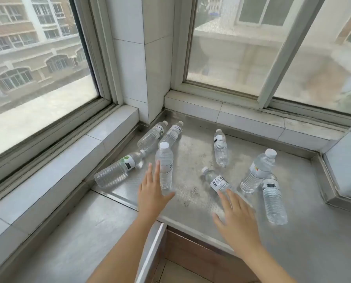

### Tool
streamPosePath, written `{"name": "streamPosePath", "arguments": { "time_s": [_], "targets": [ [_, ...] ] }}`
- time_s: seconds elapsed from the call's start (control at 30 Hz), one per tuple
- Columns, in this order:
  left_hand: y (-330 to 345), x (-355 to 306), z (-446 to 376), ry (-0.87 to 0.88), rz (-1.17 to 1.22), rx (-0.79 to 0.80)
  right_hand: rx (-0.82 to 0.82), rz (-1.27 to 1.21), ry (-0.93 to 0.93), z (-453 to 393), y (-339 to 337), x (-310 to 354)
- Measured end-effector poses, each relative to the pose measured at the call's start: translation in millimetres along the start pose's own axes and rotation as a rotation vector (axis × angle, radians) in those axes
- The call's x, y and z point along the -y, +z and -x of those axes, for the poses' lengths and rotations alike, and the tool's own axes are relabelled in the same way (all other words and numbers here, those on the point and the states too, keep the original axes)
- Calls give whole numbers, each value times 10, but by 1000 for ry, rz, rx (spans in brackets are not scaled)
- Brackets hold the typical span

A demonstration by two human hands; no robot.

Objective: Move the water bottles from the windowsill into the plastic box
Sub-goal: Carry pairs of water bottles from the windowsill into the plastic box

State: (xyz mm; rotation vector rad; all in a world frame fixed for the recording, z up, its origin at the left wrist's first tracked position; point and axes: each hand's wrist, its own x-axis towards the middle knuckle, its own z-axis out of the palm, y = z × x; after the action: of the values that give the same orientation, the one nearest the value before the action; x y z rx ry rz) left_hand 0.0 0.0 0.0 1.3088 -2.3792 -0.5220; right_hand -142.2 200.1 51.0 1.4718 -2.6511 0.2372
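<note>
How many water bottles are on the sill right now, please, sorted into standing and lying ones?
Standing water bottles: 2, one by the left hand at, one at right
Lying water bottles: 6, for example
Total: 8

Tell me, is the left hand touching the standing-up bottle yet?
Cannot tell. In the head view the left hand, fingers straight, overlaps the upright bottle along its left side, with no gap visible, but a single view cannot confirm real contact.

Eight water bottles (221,147) scattered on windowsill (191,156), hands (151,189) before them
</note>
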Motion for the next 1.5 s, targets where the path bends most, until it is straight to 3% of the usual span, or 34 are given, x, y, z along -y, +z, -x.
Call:
{"name": "streamPosePath", "arguments": {
  "time_s": [0.17,0.27,0.4,0.57,0.83,1.07,1.2,1.33,1.5],
  "targets": [
    [154,2,-389,-223,490,7,69,1,-14,-329,176,-64],
    [268,-23,-472,-257,634,-43,120,1,-9,-468,273,-124],
    [375,-33,-589,-323,672,-93,106,10,-1,-624,402,-259],
    [278,-256,-554,-389,648,-57,339,78,98,-924,664,-502],
    [368,-555,-275,-545,733,51,529,26,154,-1260,986,-751],
    [354,-592,-170,-627,724,29,515,-278,207,-1366,988,-891],
    [271,-668,-190,-635,741,18,456,-668,269,-1417,820,-896],
    [151,-794,-201,-589,763,-14,344,-1081,368,-1360,575,-889],
    [-53,-1000,-94,-459,798,-42,198,-1261,364,-1114,160,-870]
  ]
}}
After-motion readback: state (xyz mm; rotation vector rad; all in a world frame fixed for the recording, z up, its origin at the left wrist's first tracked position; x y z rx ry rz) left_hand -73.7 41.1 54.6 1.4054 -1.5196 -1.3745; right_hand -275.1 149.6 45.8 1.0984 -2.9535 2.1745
